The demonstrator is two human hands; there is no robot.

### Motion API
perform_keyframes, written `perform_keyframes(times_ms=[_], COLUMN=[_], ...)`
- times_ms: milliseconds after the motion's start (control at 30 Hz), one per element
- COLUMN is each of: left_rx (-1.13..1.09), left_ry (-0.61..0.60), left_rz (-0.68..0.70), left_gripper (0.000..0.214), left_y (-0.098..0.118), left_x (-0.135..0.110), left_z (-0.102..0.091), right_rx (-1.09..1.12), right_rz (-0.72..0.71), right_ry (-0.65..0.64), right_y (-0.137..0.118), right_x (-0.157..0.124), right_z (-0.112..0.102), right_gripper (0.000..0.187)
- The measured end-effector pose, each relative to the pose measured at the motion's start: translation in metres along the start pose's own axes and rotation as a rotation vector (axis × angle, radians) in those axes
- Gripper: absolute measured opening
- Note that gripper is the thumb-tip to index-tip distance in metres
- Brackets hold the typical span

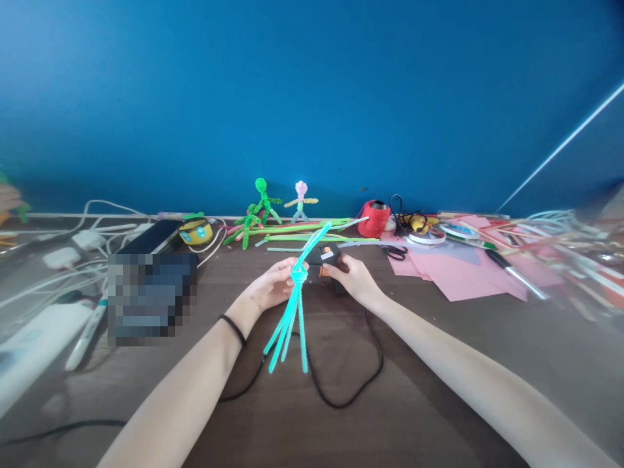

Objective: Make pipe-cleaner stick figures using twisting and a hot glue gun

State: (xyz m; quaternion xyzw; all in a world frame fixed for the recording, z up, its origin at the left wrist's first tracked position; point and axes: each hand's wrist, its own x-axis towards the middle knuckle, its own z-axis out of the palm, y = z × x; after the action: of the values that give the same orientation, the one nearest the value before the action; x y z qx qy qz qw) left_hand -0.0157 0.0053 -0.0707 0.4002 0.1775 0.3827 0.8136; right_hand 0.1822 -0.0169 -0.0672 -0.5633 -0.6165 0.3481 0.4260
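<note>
My left hand [273, 285] is closed around a bundle of turquoise pipe cleaners [290, 318], twisted into a knot near the top. Several loose strands hang down from the knot and one end points up to the right. My right hand [359, 283] grips a black glue gun [318, 254] with an orange trigger, close beside the knot. Whether its nozzle touches the pipe cleaners cannot be made out. From the glue gun a black cord [336, 404] loops over the table below my hands.
Green [262, 188] and pink [301, 189] pipe-cleaner figures stand by the blue wall. Loose green pipe cleaners [312, 229] lie before them. A red cone-shaped object [374, 218], pink paper [461, 276] and a marker [517, 276] are right; white cables [29, 286] and a yellow tape measure [195, 233] left.
</note>
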Motion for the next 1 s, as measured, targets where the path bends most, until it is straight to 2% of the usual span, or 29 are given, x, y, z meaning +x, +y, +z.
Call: perform_keyframes(times_ms=[200,467,533,633,733,933,1000], left_rx=[-0.010,0.035,0.051,0.068,0.070,0.076,0.096], left_ry=[-0.004,0.009,0.012,0.009,-0.022,-0.045,-0.040], left_rz=[-0.024,-0.023,-0.030,-0.036,-0.043,-0.087,-0.101], left_gripper=[0.027,0.028,0.030,0.030,0.029,0.023,0.024], left_y=[0.001,0.001,0.001,0.002,0.002,0.001,0.001], left_x=[-0.001,0.000,-0.001,-0.001,0.000,0.001,0.000], left_z=[0.000,0.000,0.002,0.005,0.007,0.008,0.008], right_rx=[-0.378,-0.539,-0.515,-0.394,-0.223,-0.007,0.049], right_rz=[-0.163,-0.112,-0.140,-0.256,-0.345,-0.396,-0.416], right_ry=[0.160,0.202,0.229,0.240,0.153,-0.009,-0.018], right_y=[0.010,0.019,0.015,0.004,-0.010,-0.032,-0.036], right_x=[0.003,0.005,0.004,0.000,-0.006,-0.019,-0.022], right_z=[-0.006,-0.008,-0.008,-0.008,-0.007,-0.004,-0.003], right_gripper=[0.030,0.026,0.023,0.018,0.019,0.014,0.014])
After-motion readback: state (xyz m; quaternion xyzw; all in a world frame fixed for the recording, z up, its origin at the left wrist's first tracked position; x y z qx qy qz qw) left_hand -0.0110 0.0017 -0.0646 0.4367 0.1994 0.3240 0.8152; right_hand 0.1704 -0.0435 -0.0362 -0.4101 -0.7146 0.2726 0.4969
